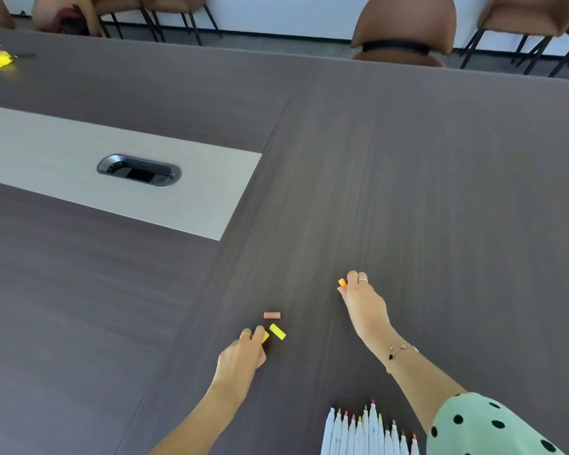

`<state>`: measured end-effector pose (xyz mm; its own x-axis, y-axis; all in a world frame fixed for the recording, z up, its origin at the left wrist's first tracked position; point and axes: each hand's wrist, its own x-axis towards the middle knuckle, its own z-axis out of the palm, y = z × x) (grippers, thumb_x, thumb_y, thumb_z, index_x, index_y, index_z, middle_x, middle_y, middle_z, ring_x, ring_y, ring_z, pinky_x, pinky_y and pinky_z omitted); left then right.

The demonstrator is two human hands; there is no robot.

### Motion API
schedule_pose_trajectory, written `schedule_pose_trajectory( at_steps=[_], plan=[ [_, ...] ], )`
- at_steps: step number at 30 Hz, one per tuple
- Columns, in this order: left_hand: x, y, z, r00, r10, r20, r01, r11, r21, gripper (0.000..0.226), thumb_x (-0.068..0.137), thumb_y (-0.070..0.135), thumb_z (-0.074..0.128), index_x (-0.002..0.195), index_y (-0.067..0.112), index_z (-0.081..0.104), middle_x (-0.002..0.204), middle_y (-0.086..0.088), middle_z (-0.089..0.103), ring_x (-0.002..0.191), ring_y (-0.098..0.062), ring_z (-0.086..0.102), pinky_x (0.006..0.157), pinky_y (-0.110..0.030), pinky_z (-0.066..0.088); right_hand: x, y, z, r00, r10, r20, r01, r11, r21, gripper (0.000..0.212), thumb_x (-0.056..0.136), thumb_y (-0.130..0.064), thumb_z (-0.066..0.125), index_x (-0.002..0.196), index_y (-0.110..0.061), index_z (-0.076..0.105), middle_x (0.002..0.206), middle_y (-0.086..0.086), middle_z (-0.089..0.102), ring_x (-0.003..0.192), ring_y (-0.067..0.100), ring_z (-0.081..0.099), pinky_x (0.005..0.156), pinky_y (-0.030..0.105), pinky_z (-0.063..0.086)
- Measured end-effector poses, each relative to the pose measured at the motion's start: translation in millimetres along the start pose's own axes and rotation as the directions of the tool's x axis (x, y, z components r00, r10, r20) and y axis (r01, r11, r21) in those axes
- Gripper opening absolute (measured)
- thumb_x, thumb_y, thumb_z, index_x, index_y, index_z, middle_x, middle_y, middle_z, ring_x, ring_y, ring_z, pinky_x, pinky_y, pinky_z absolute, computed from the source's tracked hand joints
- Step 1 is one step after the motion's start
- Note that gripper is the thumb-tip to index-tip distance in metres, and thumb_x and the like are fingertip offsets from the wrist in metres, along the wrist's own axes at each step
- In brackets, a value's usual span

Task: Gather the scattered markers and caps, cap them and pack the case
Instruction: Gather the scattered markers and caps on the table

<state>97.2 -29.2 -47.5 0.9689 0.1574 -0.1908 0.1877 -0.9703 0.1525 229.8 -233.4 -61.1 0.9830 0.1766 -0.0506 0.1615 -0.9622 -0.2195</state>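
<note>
A dark wood table (408,165) is filling the room, 5 brown chairs (404,27) lining its far edge. The left hand (243,354) is pinching 1 yellow cap (265,337), 2 loose caps (277,331) lying just beside it. The right hand (363,302) is pinching 1 orange cap (342,283). Uncapped markers (368,431) are lying in a row at the near edge.

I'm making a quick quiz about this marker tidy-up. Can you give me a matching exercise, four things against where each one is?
Things:
1. orange cap
2. pink cap
3. uncapped markers
4. cable port

Places:
A. in the table's light strip
B. pinched in the right hand
C. in a row near the bottom edge
D. lying loose just beyond the left hand

Pairs: 1-B, 2-D, 3-C, 4-A
</note>
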Motion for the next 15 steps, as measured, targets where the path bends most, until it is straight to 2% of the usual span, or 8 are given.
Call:
schedule_pose_trajectory(
  at_steps=[2, 3, 4, 6, 9, 11, 13, 15],
  plan=[
    [2.0, -7.4, 2.2, 0.996, -0.018, 0.092, 0.019, 1.0, -0.006, 0.015, 0.08, 0.008, 0.063, 0.087, 0.011, 0.051, 0.065, 0.006, 0.027, 0.046, -0.016, 0.025, 0.038, -0.017, 0.017, -0.3, -8.4, 8.7, 1.0, 0.007, 0.018, -0.007, 1.0, -0.021, 0.063, 0.049, -0.02, 0.093, 0.075, -0.012, 0.036, 0.054, 0.002, 0.046, 0.026, 0.012, 0.043, 0.033, 0.009, 0.016],
    [3.3, -13.5, 0.9, 0.994, 0.033, 0.107, -0.028, 0.998, -0.049, 0.003, 0.092, 0.012, 0.047, 0.094, 0.012, 0.046, 0.072, 0.006, 0.034, 0.056, -0.017, 0.033, 0.049, -0.022, 0.029, -1.6, -11.9, 11.2, 1.0, -0.006, 0.023, 0.007, 0.999, -0.041, 0.063, 0.045, -0.016, 0.093, 0.074, -0.011, 0.037, 0.052, 0.002, 0.044, 0.025, 0.012, 0.041, 0.034, 0.009, 0.015],
    [5.8, -18.4, 1.2, 0.994, 0.093, 0.061, -0.085, 0.988, -0.127, 0.006, 0.096, 0.014, 0.04, 0.099, 0.013, 0.046, 0.08, 0.003, 0.041, 0.066, -0.019, 0.038, 0.06, -0.027, 0.035, -2.5, -18.1, 10.7, 0.999, -0.03, 0.037, 0.033, 0.997, -0.069, 0.058, 0.041, -0.013, 0.092, 0.07, -0.009, 0.041, 0.05, 0.002, 0.04, 0.023, 0.012, 0.037, 0.035, 0.009, 0.014],
    [11.9, -26.8, -4.0, 0.996, 0.086, -0.009, -0.086, 0.971, -0.225, 0.006, 0.098, 0.017, 0.039, 0.095, 0.018, 0.044, 0.085, -0.003, 0.047, 0.075, -0.021, 0.042, 0.069, -0.033, 0.04, -9.1, -31.7, 9.9, 0.993, -0.112, 0.036, 0.116, 0.979, -0.166, 0.045, 0.035, -0.006, 0.087, 0.06, -0.006, 0.049, 0.05, 0.001, 0.035, 0.021, 0.012, 0.029, 0.034, 0.008, 0.016],
    [24.0, -26.4, -16.6, 0.997, 0.063, 0.04, -0.049, 0.957, -0.284, 0.014, 0.09, 0.03, 0.038, 0.079, 0.022, 0.036, 0.076, 0.001, 0.044, 0.066, -0.018, 0.035, 0.068, -0.036, 0.034, -27.3, -55.5, 7.0, 0.984, -0.179, 0.012, 0.18, 0.978, -0.103, 0.036, 0.048, -0.006, 0.076, 0.075, -0.005, 0.052, 0.054, 0.005, 0.051, 0.025, 0.021, 0.047, 0.029, 0.013, 0.016],
    [29.4, -22.4, -28.3, 0.998, 0.026, 0.059, -0.011, 0.97, -0.242, 0.024, 0.083, 0.038, 0.038, 0.068, 0.022, 0.028, 0.067, 0.007, 0.038, 0.062, -0.017, 0.025, 0.066, -0.036, 0.025, -46.5, -70.9, 11.5, 0.962, -0.274, 0.008, 0.274, 0.96, -0.061, 0.03, 0.058, -0.017, 0.073, 0.079, -0.009, 0.054, 0.055, 0.001, 0.053, 0.029, 0.02, 0.051, 0.03, 0.016, 0.012],
    [36.7, -19.2, -32.8, 0.99, 0.115, 0.08, -0.097, 0.974, -0.203, 0.023, 0.085, 0.037, 0.042, 0.069, 0.024, 0.031, 0.07, 0.006, 0.039, 0.065, -0.017, 0.027, 0.066, -0.034, 0.026, -63.6, -83.3, 19.6, 0.935, -0.355, 0.023, 0.355, 0.931, -0.078, 0.031, 0.062, -0.03, 0.079, 0.077, -0.013, 0.058, 0.05, -0.002, 0.05, 0.025, 0.011, 0.045, 0.027, 0.014, 0.02],
    [41.3, -18.9, -28.5, 0.974, 0.217, 0.072, -0.201, 0.962, -0.184, 0.008, 0.094, 0.026, 0.043, 0.086, 0.027, 0.045, 0.083, 0.004, 0.042, 0.072, -0.017, 0.035, 0.072, -0.033, 0.036, -73.3, -91.5, 33.2, 0.931, -0.357, 0.073, 0.363, 0.928, -0.09, 0.049, 0.057, -0.041, 0.085, 0.087, -0.011, 0.06, 0.052, -0.003, 0.05, 0.028, 0.007, 0.045, 0.029, 0.014, 0.026]
  ],
)
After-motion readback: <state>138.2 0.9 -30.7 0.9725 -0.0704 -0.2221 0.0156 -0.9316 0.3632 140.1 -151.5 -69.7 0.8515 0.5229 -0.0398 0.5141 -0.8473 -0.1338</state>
